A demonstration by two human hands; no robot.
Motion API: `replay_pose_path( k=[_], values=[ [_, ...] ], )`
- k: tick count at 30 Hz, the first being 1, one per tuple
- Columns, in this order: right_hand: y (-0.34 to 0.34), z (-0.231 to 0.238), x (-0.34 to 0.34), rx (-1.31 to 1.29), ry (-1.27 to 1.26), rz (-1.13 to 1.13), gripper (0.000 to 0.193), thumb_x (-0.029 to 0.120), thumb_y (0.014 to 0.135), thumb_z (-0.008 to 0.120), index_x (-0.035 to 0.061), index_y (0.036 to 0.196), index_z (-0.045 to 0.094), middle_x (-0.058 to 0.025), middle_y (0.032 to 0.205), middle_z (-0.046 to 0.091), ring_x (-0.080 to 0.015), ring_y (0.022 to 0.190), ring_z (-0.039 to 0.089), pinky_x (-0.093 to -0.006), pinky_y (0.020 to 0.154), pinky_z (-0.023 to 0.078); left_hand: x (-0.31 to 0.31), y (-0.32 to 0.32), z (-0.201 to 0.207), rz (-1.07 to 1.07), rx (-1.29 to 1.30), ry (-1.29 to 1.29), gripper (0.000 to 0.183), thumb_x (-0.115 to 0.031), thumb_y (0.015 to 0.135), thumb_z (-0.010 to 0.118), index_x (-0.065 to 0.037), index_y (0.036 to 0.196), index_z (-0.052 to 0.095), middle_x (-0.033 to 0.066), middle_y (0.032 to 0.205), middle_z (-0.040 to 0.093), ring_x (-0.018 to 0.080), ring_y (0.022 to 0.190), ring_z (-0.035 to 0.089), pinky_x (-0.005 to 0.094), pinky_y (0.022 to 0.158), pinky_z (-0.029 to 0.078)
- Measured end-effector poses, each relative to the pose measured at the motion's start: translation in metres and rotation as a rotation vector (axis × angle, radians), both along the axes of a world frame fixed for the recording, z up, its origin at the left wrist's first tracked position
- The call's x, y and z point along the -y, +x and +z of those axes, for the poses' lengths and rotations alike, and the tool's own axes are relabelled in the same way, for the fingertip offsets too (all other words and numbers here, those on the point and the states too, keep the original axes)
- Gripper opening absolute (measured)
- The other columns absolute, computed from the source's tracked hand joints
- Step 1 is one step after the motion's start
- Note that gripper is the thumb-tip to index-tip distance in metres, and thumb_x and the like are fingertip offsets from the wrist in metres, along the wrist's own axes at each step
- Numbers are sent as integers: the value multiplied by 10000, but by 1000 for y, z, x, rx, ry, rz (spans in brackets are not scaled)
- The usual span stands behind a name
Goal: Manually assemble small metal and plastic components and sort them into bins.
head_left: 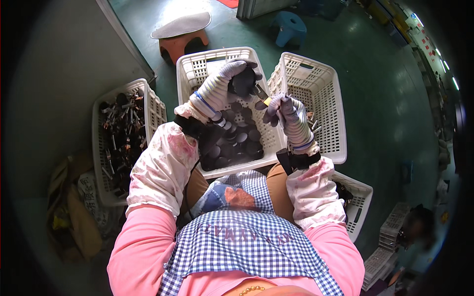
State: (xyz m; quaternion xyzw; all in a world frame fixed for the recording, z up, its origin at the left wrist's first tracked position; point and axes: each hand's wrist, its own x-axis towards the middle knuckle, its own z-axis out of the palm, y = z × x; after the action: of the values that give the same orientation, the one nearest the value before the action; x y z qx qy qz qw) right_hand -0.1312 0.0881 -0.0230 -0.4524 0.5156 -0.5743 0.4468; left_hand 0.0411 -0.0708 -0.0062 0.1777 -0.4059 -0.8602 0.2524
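Note:
Both hands wear striped knit gloves with dark grey fingers and are raised over the middle white plastic basket (271, 148). My left hand (217, 89) is closed around a dark, rounded black piece (243, 84), whose exact kind I cannot make out. Close to it on the right, my right hand (292, 116) grips a small blade-like tool (267, 101) with a yellow part, its tip pointing at the black piece and seeming to meet it. Below the hands, many flat black discs (240, 138) lie loose in the basket.
On the left, a white basket (97, 163) holds a jumble of dark and metallic pieces. Another white basket (330, 98) stands at the right, with a few pieces inside. An orange stool (182, 45) with a grey pad and a blue stool (289, 28) stand beyond. A person (417, 241) is at lower right.

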Motion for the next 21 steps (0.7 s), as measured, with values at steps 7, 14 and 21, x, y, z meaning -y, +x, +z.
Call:
replay_pose_path(
  k=[7, 14, 21],
  values=[
    [0, 0, 1, 7, 0, 50, 555, 580, 947, 556, 52, 828, 679, -14, 714, 645, -75, 606, 537, -229, 582, 423, 1, 2, 3, -17, 60, -67, 344, -326, 912, 650, -86, 1157, 638, 104, 1064, 705, 207, 895, 704, 344, 661, 599],
    [8, -2, 8, 12, 224, 67, 567, 571, 958, 542, 34, 916, 718, -39, 751, 690, -76, 606, 591, -224, 581, 454, 0, -5, -11, -47, 192, -311, 370, -391, 962, 611, -68, 1141, 641, 31, 977, 677, 106, 815, 649, 239, 614, 544],
    [10, -6, 10, 12, 375, 25, 445, 483, 961, 600, 55, 938, 720, -13, 765, 678, -76, 639, 591, -236, 587, 469, -11, -14, -24, -78, 277, -339, 373, -446, 985, 568, -107, 1103, 671, -50, 883, 642, 36, 657, 536, 202, 560, 465]
  ],
)
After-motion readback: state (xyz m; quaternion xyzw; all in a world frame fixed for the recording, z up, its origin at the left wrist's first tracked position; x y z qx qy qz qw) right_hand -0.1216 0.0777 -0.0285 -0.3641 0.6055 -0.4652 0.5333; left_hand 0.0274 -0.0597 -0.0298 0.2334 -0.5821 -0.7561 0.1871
